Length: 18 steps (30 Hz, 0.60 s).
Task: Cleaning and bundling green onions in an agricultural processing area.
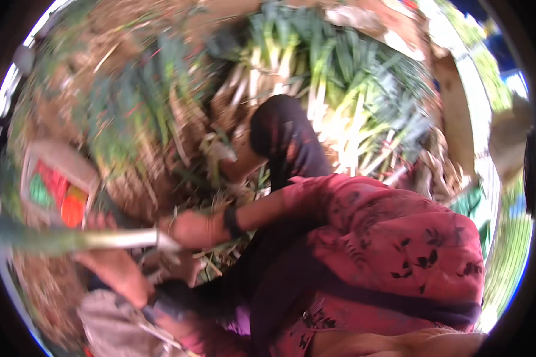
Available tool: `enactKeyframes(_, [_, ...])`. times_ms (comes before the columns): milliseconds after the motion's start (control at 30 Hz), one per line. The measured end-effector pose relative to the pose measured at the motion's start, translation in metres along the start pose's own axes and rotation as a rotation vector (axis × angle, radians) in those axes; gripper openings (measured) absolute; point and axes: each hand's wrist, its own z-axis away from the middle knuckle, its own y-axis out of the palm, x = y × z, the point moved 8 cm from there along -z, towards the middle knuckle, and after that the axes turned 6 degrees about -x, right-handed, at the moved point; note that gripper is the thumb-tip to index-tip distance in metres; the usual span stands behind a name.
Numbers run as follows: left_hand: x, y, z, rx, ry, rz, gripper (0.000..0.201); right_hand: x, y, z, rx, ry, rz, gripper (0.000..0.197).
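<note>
A leek (pixel 116 239) lies level across both hands, its blurred green leaves pointing left and its white root end pointing right. My left hand (pixel 116 275) is wrapped round the stalk, fingers above and palm below. At the white root end, my right hand (pixel 190 229) has its fingers closed on the leek; blur hides the exact grip. A dark band (pixel 232 221) circles my right wrist, and something dark is on the left wrist. Beyond my hands, green leeks (pixel 131 119) lie in a row on the soil, some with thin red strands among them.
A bigger heap of leeks (pixel 351 95) spreads across the far middle and right. My bent knee (pixel 286 131) in dark trousers rises before it. At left sits an open box (pixel 65 157) with red, green and orange items. Trimmed scraps (pixel 220 157) litter the ground between.
</note>
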Motion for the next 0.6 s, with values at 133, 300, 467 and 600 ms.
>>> enactKeyframes(133, [-0.007,-0.065,-0.033,-0.322,-0.025,-0.103,0.049,-0.002,0.041,0.036,0.246,-0.006,-0.291,0.027])
enactKeyframes(300, [0.023,-0.053,-0.043,0.026,-0.070,0.002,0.050,-0.034,0.047,0.025,0.335,-0.092,-0.656,0.030])
enactKeyframes(467, [0.081,-0.110,-0.089,0.414,-0.290,0.135,0.066,-0.041,0.096,-0.029,0.143,-0.222,-0.366,0.033])
enactKeyframes(600, [0.096,-0.093,-0.097,0.211,-0.286,0.136,0.071,-0.124,0.142,-0.021,-0.136,-0.159,0.000,0.024])
